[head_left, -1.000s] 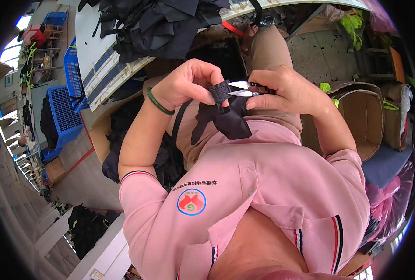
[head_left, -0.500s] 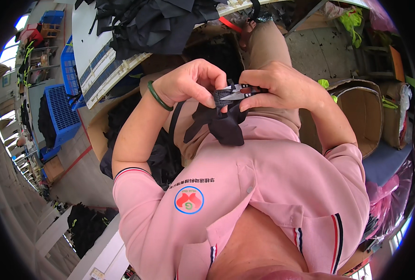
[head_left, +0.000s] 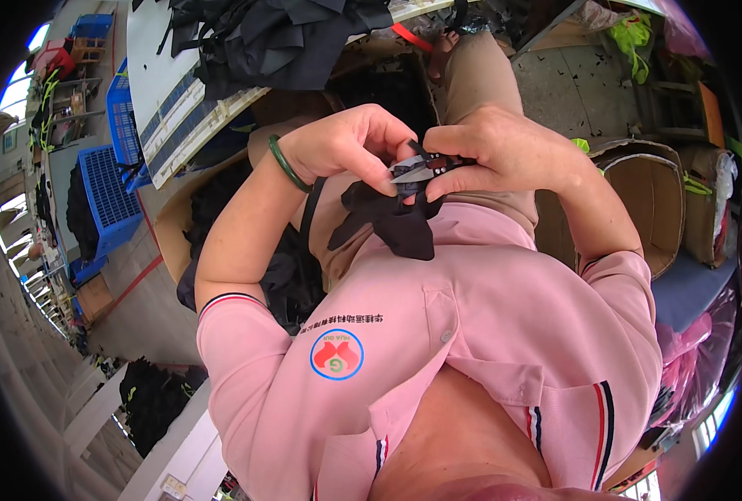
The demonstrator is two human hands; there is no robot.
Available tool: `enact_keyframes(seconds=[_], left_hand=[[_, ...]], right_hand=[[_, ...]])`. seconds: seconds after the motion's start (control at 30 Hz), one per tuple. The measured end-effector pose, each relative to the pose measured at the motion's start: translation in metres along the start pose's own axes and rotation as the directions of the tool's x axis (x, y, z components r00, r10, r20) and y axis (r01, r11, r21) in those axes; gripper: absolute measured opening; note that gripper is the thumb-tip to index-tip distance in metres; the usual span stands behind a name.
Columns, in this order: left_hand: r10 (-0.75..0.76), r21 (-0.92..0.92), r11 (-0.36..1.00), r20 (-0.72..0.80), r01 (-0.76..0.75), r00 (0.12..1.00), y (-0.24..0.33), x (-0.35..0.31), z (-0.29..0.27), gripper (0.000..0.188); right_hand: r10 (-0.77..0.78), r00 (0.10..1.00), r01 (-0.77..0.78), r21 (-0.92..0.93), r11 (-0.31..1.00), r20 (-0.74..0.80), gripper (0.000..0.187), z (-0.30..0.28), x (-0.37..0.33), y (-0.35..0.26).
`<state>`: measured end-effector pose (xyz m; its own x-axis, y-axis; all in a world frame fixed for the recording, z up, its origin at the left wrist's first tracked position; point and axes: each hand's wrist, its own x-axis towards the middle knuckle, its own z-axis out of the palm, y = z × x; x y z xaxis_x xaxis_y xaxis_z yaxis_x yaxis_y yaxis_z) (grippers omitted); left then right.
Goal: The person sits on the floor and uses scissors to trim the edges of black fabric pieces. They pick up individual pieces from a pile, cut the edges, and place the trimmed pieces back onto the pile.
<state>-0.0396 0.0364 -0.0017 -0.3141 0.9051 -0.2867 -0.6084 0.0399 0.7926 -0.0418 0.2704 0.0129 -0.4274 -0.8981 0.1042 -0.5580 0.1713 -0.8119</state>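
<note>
In front of my chest, my left hand (head_left: 344, 152) pinches a small black fabric piece (head_left: 404, 230) between thumb and fingers. The fabric's loose panels hang down over my pink shirt. My right hand (head_left: 509, 157) is closed round thread snips (head_left: 415, 172), whose silver blades point left toward my left fingertips and stand a little apart. The blades lie against the upper edge of the fabric, close to my left thumb. My right fingers hide most of the snips' handle. A green bangle (head_left: 287, 165) circles my left wrist.
A heap of black fabric pieces (head_left: 279, 42) covers part of the white table (head_left: 150, 83) ahead. More dark cloth (head_left: 292, 288) lies to the left of my lap. Blue plastic crates (head_left: 112, 196) stand at left. An open cardboard box (head_left: 651, 200) is at right.
The snips' blades have shifted slightly along the fabric's upper edge and tilted. My left fingers have moved a little to the right, nearer to my right hand. Both holds stay the same.
</note>
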Motion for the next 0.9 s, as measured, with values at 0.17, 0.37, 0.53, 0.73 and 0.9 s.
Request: enact_keyframes(seconds=[0.17,0.37,0.53,0.73,0.9], left_hand=[[-0.026,0.009,1.0,0.003,0.026,1.0,-0.001,-0.001,-0.002,0.024],[0.238,0.094,0.971,-0.384,-0.219,0.892,-0.013,-0.002,0.004,0.014],[0.504,0.248,0.852,-0.624,-0.46,0.597,-0.026,0.01,0.011,0.011],[0.581,0.296,0.798,-0.609,-0.525,0.539,-0.026,0.012,0.02,0.013],[0.598,0.32,0.789,-0.594,-0.524,0.539,-0.024,0.012,0.024,0.014]], right_hand=[[0.054,0.998,-0.054,0.038,0.998,0.016,0.034,0.0,-0.004,0.01],[0.32,0.91,-0.299,0.119,0.947,-0.265,0.033,0.002,-0.013,0.012],[0.165,0.862,-0.254,-0.126,0.959,-0.48,0.037,0.021,-0.006,0.0],[0.085,0.841,-0.252,-0.249,0.935,-0.534,0.037,0.022,0.001,-0.005],[0.232,0.851,-0.288,-0.049,0.956,-0.472,0.037,0.018,-0.003,-0.007]])
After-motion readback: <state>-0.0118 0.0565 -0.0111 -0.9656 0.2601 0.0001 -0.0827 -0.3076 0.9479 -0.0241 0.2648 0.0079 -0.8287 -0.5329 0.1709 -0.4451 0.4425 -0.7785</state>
